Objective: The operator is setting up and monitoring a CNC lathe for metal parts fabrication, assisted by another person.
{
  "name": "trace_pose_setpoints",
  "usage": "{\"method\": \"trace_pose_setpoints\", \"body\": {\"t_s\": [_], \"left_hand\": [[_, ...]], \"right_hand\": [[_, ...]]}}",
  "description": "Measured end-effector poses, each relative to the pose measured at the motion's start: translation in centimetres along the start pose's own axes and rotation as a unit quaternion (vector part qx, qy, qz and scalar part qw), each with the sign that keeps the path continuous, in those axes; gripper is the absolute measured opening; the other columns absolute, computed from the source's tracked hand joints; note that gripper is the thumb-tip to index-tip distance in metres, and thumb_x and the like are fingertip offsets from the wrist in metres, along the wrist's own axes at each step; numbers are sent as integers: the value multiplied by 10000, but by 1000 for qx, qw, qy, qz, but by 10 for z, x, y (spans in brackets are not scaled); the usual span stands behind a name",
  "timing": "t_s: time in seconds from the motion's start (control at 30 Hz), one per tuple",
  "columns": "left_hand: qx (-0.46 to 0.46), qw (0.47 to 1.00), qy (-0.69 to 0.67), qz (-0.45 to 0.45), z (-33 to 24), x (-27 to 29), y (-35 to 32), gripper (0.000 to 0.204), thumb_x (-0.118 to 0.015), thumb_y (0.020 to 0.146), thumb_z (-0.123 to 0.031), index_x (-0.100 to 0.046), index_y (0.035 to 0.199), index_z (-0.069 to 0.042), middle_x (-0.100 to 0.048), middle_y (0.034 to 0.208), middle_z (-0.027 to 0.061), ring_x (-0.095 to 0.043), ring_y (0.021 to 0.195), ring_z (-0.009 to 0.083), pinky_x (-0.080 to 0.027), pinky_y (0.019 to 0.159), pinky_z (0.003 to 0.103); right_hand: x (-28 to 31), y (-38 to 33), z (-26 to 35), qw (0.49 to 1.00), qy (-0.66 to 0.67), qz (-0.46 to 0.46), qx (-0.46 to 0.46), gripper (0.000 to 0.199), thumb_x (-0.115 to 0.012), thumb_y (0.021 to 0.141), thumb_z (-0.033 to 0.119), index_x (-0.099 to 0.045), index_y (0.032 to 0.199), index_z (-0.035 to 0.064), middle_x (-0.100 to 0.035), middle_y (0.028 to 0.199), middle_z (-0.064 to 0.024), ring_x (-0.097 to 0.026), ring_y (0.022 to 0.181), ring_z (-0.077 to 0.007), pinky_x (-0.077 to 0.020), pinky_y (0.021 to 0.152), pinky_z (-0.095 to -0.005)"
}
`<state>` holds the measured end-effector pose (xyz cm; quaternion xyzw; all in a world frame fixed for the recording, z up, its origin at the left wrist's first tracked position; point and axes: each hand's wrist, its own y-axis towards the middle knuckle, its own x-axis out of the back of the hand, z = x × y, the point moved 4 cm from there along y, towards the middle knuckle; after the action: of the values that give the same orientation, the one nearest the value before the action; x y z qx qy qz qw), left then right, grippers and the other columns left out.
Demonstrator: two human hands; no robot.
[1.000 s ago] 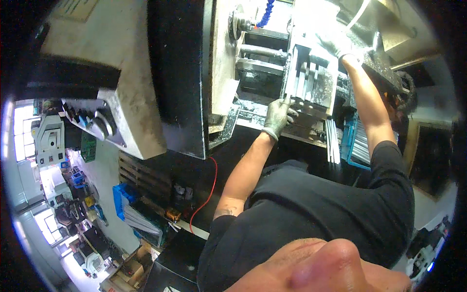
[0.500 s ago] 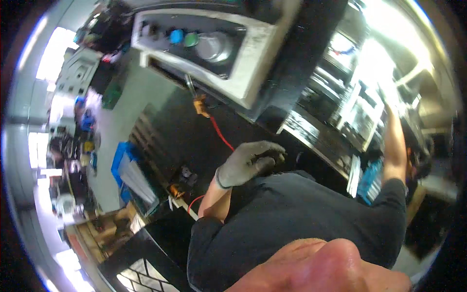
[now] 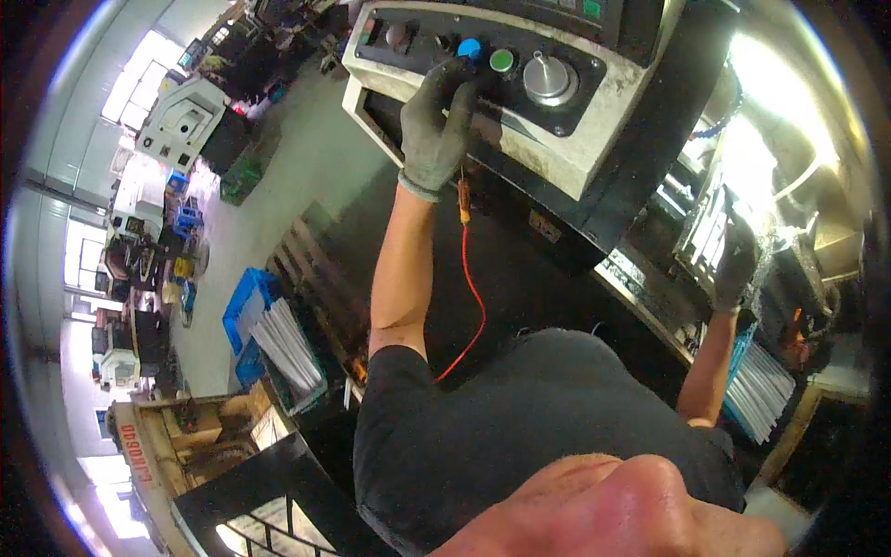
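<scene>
Control panel (image 3: 510,91), a sloped black face in a pale housing, stands at the machine's near side; the tilt presumably lets its controls be seen and reached from where the person stands. The person's 2 hands are gloved and well apart. The left hand (image 3: 436,130) is over the panel's lower edge, left of its middle, fingers bent just below the blue button (image 3: 469,48); whether they touch or press it, I cannot tell. The green button (image 3: 501,61) sits beside the blue button, and the silver knob (image 3: 548,82) lies toward the panel's right edge, perhaps spaced off for more turning room.

The right hand (image 3: 736,265) is inside the machine, at the right edge of a metal fixture (image 3: 703,228); glare and shadow hide whether it is closed on anything, though it may be steadying something there.

Below the panel's lower edge, an orange-handled air gun (image 3: 464,200) hangs nozzle up, its red hose (image 3: 480,311) running down, seemingly parked within reach. Pale rods (image 3: 759,385) lie side by side in a blue crate (image 3: 741,351) near the right forearm, probably to keep them aligned.
</scene>
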<state>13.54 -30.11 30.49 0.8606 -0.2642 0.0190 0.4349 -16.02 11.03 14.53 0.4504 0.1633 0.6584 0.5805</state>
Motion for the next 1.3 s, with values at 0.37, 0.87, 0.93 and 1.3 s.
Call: {"method": "trace_pose_setpoints", "body": {"t_s": [0.37, 0.87, 0.93, 1.3], "left_hand": [[-98, 979, 165, 74, -59, -38, 85, 464, -554, 1002, -257, -531, 1440, -106, -685, 889, 291, -681, 840, 462, -529, 719, 520], [-174, 980, 91, 26, -70, -48, 90, 409, -526, 1023, -250, -563, 1409, -120, -671, 900, 309, -678, 879, 480, -525, 721, 508], [-114, 983, 129, 55, -69, -52, 90, 409, -526, 1023, -249, -561, 1410, -123, -666, 864, 309, -676, 860, 485, -517, 702, 520], [-69, 994, -70, -51, -66, -30, 26, 340, -544, 1025, -114, -602, 1305, 69, -690, 1045, 95, -617, 827, 132, -477, 671, 264]], "right_hand": [[15, -87, 58, 999, -21, 28, 11, 238, -589, 1016, 172, -682, 1157, 4, -692, 1018, -84, -641, 947, -179, -507, 854, -325], [31, -126, 59, 955, 110, 4, -276, 212, -583, 1021, 144, -691, 1145, 11, -704, 1016, -30, -629, 915, -122, -505, 825, -271], [33, -123, 63, 966, 76, -4, -247, 210, -601, 1013, 131, -684, 1146, -8, -698, 1002, -44, -609, 857, -103, -495, 775, -263], [11, -75, 38, 983, 4, 52, -177, 212, -655, 968, 145, -695, 1118, 0, -738, 1004, -118, -691, 955, -160, -544, 846, -301]]}}
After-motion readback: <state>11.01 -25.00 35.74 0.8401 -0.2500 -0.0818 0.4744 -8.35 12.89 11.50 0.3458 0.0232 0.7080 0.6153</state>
